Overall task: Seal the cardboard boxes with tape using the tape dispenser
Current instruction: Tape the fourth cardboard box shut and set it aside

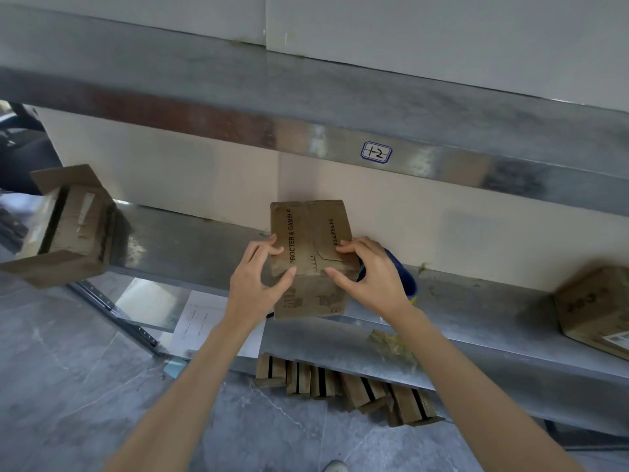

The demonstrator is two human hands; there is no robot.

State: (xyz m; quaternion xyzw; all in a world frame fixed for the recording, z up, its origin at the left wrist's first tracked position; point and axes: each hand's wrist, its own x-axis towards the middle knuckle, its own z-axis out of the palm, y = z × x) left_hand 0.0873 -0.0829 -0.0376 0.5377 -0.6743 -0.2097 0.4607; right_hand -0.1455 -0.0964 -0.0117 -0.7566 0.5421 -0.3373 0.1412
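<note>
A small brown cardboard box (311, 229) with black print stands on the metal shelf (476, 311) in the middle of the view. My left hand (258, 284) grips its left near corner, fingers curled on the top flap and thumb on the front edge. My right hand (367, 277) grips the right near corner the same way. The top flaps lie shut, with a torn seam down the middle. A blue tape dispenser (405, 281) lies on the shelf just behind my right hand, mostly hidden by it.
An open cardboard box (68, 226) sits at the shelf's left end, another box (595, 308) at the right end. Several flattened boxes (343, 386) lie on the floor under the shelf, papers (200, 318) beside them. An upper shelf (340, 107) hangs overhead.
</note>
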